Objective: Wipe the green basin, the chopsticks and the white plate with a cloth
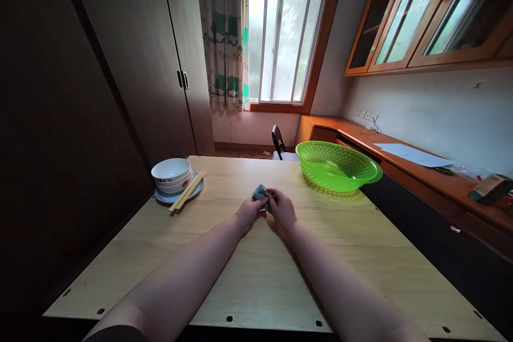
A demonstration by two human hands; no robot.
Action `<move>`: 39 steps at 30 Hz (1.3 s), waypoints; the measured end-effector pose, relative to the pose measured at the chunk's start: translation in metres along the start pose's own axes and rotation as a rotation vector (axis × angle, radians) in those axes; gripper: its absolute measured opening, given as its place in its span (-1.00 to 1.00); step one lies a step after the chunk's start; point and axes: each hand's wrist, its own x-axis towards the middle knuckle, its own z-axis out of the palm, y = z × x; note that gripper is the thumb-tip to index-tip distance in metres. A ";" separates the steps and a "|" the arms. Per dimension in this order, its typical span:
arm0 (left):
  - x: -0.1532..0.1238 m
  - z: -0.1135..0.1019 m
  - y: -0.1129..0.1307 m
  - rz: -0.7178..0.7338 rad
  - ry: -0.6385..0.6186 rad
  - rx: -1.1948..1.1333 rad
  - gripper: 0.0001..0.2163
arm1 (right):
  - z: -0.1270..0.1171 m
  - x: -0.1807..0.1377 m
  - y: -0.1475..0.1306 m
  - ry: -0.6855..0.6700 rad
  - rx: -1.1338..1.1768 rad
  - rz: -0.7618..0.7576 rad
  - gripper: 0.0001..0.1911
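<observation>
A small crumpled grey-blue cloth is held between my two hands above the middle of the wooden table. My left hand grips it from the left, thumb on top. From the right, the closed fingers of my right hand pinch its other side. The hands touch each other, and the lower part of the cloth is hidden by the fingers.
At the left, stacked white bowls stand on a blue-rimmed plate, with several wooden chopsticks across its right side. A green plastic basket sits at the table's right edge. Beyond the table is a chair.
</observation>
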 end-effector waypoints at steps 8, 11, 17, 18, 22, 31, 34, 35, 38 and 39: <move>0.001 0.000 0.000 0.085 -0.042 -0.053 -0.61 | 0.000 0.001 0.001 0.035 0.003 0.041 -0.77; 0.002 -0.004 -0.001 0.075 -0.051 -0.038 -0.59 | 0.001 0.002 0.006 0.055 -0.046 0.060 -0.70; 0.002 -0.006 -0.001 0.000 0.015 0.050 -0.68 | -0.002 0.002 0.004 0.075 -0.241 0.036 -0.64; 0.002 -0.005 0.000 -0.002 0.035 0.034 -0.70 | -0.002 0.002 0.004 0.087 -0.242 0.039 -0.65; 0.003 -0.001 0.003 0.009 0.083 -0.134 -0.79 | -0.004 0.005 0.008 0.110 -0.216 0.021 -0.60; 0.007 -0.004 0.010 0.141 0.215 -0.454 -0.91 | -0.001 0.003 0.009 -0.062 0.040 0.045 -0.66; 0.008 -0.004 0.011 0.137 0.212 -0.466 -0.91 | 0.002 0.001 0.008 -0.121 -0.011 0.049 -0.70; 0.008 -0.004 0.011 0.134 0.206 -0.463 -0.90 | 0.002 0.000 0.009 -0.131 -0.030 0.044 -0.72; 0.008 -0.005 0.010 0.154 0.187 -0.430 -0.87 | 0.003 0.002 0.011 -0.139 -0.078 0.021 -0.77; 0.008 -0.005 0.010 0.173 0.191 -0.414 -0.86 | 0.003 0.002 0.012 -0.142 -0.085 0.018 -0.77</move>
